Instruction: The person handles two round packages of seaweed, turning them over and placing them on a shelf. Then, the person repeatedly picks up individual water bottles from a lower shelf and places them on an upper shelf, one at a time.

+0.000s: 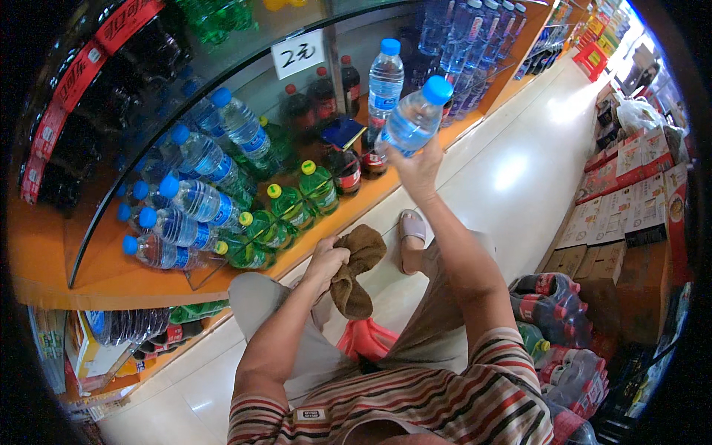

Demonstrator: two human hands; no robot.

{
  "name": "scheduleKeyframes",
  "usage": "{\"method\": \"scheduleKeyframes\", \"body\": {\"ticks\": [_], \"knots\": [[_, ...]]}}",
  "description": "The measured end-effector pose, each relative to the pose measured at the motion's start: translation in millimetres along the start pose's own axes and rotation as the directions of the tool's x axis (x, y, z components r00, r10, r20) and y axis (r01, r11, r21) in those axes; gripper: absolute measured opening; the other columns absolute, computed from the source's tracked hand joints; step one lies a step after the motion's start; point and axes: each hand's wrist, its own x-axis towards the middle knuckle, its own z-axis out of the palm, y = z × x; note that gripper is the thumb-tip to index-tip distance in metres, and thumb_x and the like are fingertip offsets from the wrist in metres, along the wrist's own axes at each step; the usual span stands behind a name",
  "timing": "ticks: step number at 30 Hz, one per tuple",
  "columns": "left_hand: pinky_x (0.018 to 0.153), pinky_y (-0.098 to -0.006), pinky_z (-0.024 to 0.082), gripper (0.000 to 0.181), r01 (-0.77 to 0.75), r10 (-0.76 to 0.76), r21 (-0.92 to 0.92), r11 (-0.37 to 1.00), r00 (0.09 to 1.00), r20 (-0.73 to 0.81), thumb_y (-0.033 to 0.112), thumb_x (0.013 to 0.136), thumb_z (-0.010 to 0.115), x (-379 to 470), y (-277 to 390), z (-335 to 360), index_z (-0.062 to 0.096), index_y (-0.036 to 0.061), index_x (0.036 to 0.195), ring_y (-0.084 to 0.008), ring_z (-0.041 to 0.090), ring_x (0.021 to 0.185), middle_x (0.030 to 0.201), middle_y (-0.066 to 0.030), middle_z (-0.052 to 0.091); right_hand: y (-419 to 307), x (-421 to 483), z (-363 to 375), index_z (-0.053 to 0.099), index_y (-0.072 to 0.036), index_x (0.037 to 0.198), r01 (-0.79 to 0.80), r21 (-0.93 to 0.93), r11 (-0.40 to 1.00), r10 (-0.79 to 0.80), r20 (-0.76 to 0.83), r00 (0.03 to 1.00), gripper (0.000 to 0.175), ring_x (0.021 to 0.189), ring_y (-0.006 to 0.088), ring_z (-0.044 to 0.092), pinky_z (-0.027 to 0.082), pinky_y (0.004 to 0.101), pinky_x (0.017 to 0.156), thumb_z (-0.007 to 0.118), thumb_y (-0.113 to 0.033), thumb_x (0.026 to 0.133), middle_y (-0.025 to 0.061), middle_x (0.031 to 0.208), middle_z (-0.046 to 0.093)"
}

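Note:
My right hand (416,169) grips the lower part of a clear water bottle (414,119) with a blue cap, raised and tilted at the shelf's front edge. A brown cloth (356,261) is bunched in my left hand (328,260), above my knees. Just behind the raised bottle, another blue-capped water bottle (385,83) stands upright on the glass shelf unit. A dark blue booklet or box (342,132) rests on top of cola bottles (344,169). Left of these are green soda bottles (289,207) and a leaning pile of water bottles (197,206).
A glass shelf edge (183,119) curves above the bottles, bearing a white price card (298,54). Cartons (617,214) and shrink-wrapped cola bottles (550,306) line the right side. A red plastic stool (368,339) is beneath me; the tiled floor (506,167) runs between.

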Motion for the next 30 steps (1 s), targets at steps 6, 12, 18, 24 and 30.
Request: {"method": "scheduleKeyframes", "body": {"ticks": [6, 12, 18, 24, 30], "knots": [[0.059, -0.0278, 0.042, 0.032, 0.065, -0.065, -0.008, 0.998, 0.998, 0.008, 0.001, 0.056, 0.046, -2.8, 1.2, 8.3, 0.052, -0.0051, 0.086, -0.0183, 0.049, 0.067, 0.074, -0.0084, 0.050, 58.4, 47.0, -14.4, 0.050, -0.001, 0.096, -0.077, -0.337, 0.938, 0.036, -0.124, 0.992, 0.058, 0.083, 0.0314, 0.050, 0.041, 0.0393, 0.071, 0.073, -0.034, 0.054, 0.0167, 0.086, 0.053], [0.059, -0.0284, 0.044, 0.036, 0.123, -0.120, -0.088, 0.989, 0.992, 0.036, -0.002, 0.056, 0.044, -4.9, 5.7, 12.0, 0.052, -0.0059, 0.091, -0.0198, 0.052, 0.066, 0.077, -0.0097, 0.053, 74.2, 76.4, -1.5, 0.050, -0.002, 0.093, -0.144, -0.282, 0.949, 0.108, -0.139, 0.984, 0.052, 0.081, 0.0311, 0.053, 0.042, 0.0395, 0.069, 0.072, -0.029, 0.055, 0.0154, 0.085, 0.055], [0.059, -0.0279, 0.044, 0.036, 0.183, -0.172, -0.107, 0.977, 0.979, 0.105, -0.002, 0.056, 0.044, 6.0, -4.0, 1.6, 0.052, -0.0055, 0.091, -0.0191, 0.051, 0.066, 0.077, -0.0085, 0.053, 89.7, 86.7, 12.4, 0.051, -0.004, 0.089, -0.245, -0.205, 0.947, 0.234, -0.079, 0.969, 0.046, 0.081, 0.0319, 0.055, 0.043, 0.0409, 0.068, 0.070, -0.028, 0.055, 0.0153, 0.085, 0.057], [0.060, -0.0275, 0.044, 0.035, 0.146, -0.128, -0.162, 0.976, 0.985, 0.117, -0.003, 0.055, 0.044, 4.2, 1.9, 4.0, 0.052, -0.0068, 0.089, -0.0187, 0.052, 0.066, 0.076, -0.0092, 0.053, 100.3, 89.8, 23.0, 0.051, -0.001, 0.091, -0.258, -0.289, 0.922, 0.260, -0.029, 0.965, 0.046, 0.081, 0.0301, 0.056, 0.043, 0.0364, 0.071, 0.070, -0.025, 0.057, 0.0153, 0.083, 0.058], [0.066, -0.0267, 0.042, 0.045, 0.154, -0.139, -0.082, 0.985, 0.977, 0.162, -0.001, 0.053, 0.044, 3.7, 4.3, 6.3, 0.055, -0.0039, 0.096, -0.0192, 0.052, 0.072, 0.083, -0.0067, 0.056, 106.9, 92.9, 30.1, 0.048, -0.001, 0.097, -0.197, -0.327, 0.924, 0.216, 0.024, 0.976, 0.050, 0.085, 0.0316, 0.054, 0.043, 0.0377, 0.073, 0.072, -0.024, 0.059, 0.0159, 0.087, 0.057]]}}
